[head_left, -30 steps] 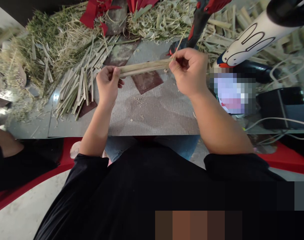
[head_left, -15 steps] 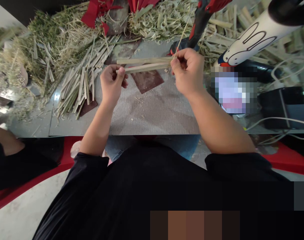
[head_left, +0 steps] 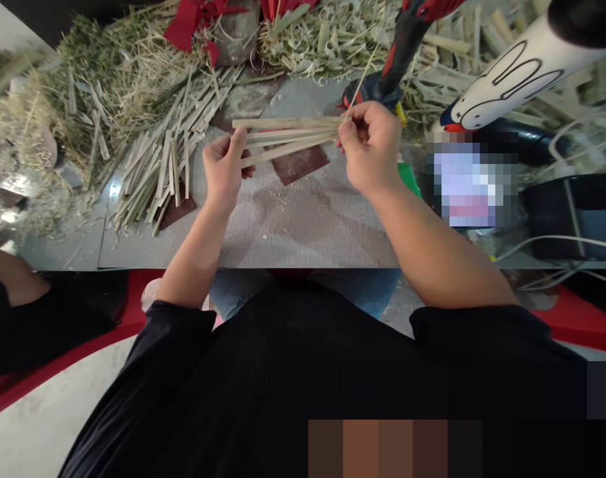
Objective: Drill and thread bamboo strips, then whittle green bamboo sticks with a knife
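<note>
Several flat, pale plant strips point(head_left: 293, 138) stretch between my two hands above the table. My right hand point(head_left: 371, 143) pinches their right ends together, and a thin strand point(head_left: 364, 79) sticks up from its fingers. My left hand point(head_left: 224, 159) has its thumb and fingers closed on the left ends of some strips. One strip lies apart along the top, its left end just above my left thumb. The strips fan out toward the left. Beneath them a brown square piece point(head_left: 300, 163) rests on the grey table point(head_left: 307, 232).
A pile of cut strips point(head_left: 156, 172) lies left of my left hand, with dry plant scraps point(head_left: 98, 79) behind. A red and black tool point(head_left: 399, 56), a rabbit-print cylinder point(head_left: 502, 86), a black box point(head_left: 571, 216) and cables are at right. Another person's arm point(head_left: 16, 275) is at far left.
The strips have spread apart, with more separate ones visible between my hands. My left thumb has moved up slightly. A green item now shows beside my right wrist.
</note>
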`<act>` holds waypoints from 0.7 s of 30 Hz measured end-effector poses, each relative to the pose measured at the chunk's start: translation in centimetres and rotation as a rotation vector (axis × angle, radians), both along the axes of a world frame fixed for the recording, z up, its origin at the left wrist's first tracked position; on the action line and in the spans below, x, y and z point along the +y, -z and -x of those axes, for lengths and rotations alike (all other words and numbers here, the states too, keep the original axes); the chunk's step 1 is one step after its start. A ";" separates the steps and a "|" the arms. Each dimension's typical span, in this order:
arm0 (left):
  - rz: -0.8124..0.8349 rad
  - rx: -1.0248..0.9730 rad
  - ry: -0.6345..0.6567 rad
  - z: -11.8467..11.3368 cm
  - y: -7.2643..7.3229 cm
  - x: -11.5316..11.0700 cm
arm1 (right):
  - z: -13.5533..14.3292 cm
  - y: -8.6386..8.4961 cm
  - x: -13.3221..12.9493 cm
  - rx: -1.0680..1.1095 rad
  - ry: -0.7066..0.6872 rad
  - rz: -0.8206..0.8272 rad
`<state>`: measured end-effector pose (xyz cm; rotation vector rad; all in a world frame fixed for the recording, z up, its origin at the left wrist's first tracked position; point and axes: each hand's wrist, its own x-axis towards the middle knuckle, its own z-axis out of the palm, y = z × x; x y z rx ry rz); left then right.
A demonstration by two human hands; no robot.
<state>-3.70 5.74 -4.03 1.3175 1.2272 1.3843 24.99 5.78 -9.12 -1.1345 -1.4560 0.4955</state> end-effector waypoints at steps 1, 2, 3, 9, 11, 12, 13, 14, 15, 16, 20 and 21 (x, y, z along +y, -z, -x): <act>-0.003 0.010 -0.004 0.0 0.1 0.0 | 0.0 0.2 0.0 -0.023 0.006 -0.015; -0.007 0.018 -0.008 0.0 0.2 0.1 | 0.0 0.4 0.0 -0.052 0.015 -0.022; -0.015 0.022 -0.019 -0.1 0.3 0.1 | 0.1 0.5 -0.1 -0.084 0.027 -0.020; -0.070 0.025 -0.065 -0.1 1.6 0.7 | 0.3 -0.2 -1.4 -0.164 0.030 -0.018; -0.053 0.034 -0.074 -0.1 2.0 0.9 | 0.5 -0.4 -1.9 -0.157 0.029 -0.038; -0.044 0.033 -0.086 -0.2 2.1 0.9 | 0.6 -0.5 -2.1 -0.155 0.029 -0.048; -0.038 0.024 -0.102 -0.3 2.1 0.9 | 0.7 -0.6 -2.3 -0.153 0.028 -0.057; -0.038 0.009 -0.120 -0.4 2.1 0.8 | 0.8 -0.7 -2.5 -0.149 0.025 -0.066; -0.039 -0.011 -0.139 -0.5 2.0 0.8 | 1.0 -0.9 -2.8 -0.141 0.022 -0.076; -0.044 -0.035 -0.157 -0.6 1.8 0.7 | 1.2 -1.0 -3.0 -0.130 0.017 -0.084; -0.087 -0.065 -0.219 -0.6 1.4 0.6 | 2.2 -1.6 -3.9 -0.071 -0.021 -0.104; -0.103 -0.056 -0.238 -0.6 1.5 0.6 | 2.4 -1.6 -4.1 -0.052 -0.035 -0.103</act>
